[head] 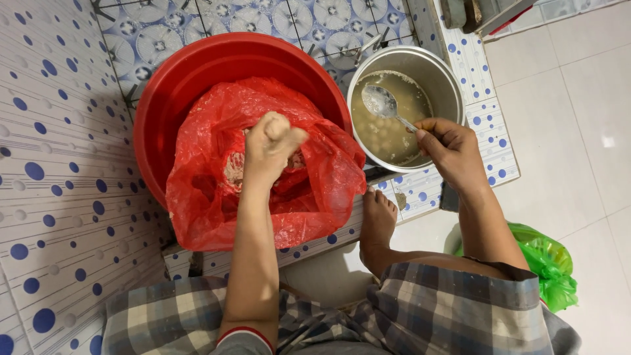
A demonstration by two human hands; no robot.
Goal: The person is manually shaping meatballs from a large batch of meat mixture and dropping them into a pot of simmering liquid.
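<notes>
Spoon of metal, its bowl hanging over the cloudy liquid in the steel pot, is pinched by the handle in the right hand. Left of that grip, the left hand is clenched around a lump of pale dough above the red plastic bag lining the red basin. Both vessels sit on blue-dotted tiles; plain pale floor lies right of the pot, a green bag below it.
</notes>
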